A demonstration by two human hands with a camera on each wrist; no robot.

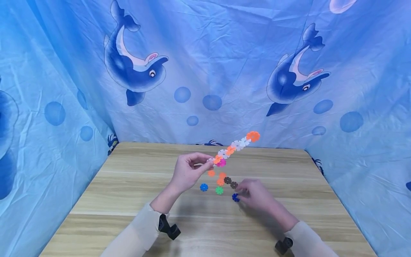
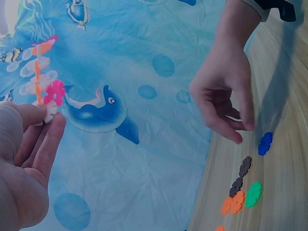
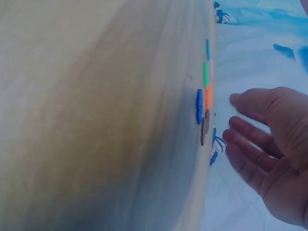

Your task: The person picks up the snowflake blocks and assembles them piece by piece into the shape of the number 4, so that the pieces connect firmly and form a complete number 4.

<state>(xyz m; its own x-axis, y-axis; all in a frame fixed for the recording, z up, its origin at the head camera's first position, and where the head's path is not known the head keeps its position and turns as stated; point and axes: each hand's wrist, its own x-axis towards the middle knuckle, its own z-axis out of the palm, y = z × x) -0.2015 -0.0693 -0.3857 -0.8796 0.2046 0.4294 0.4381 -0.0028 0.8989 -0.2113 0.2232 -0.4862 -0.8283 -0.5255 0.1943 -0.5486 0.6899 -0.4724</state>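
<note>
My left hand (image 1: 187, 173) pinches the lower end of a chain of snowflake discs (image 1: 223, 154) between thumb and fingers, above the table. Orange and white pieces alternate unevenly along it, slanting up and right to an orange disc (image 1: 253, 136) at the tip. A pink disc (image 2: 54, 93) joins it near the fingers. My right hand (image 1: 257, 194) hovers over the table, its fingers loosely bent and nothing between them in the right wrist view. Closest to it in the head view are a dark blue disc (image 1: 236, 197) and two dark brown discs (image 1: 227, 180).
Left of those lie a green disc (image 1: 219, 190), a lighter blue disc (image 1: 203, 187) and several orange discs (image 1: 221, 182) on the wooden table (image 1: 128, 200). A blue curtain (image 1: 205, 64) printed with dolphins hangs behind the table and along both sides.
</note>
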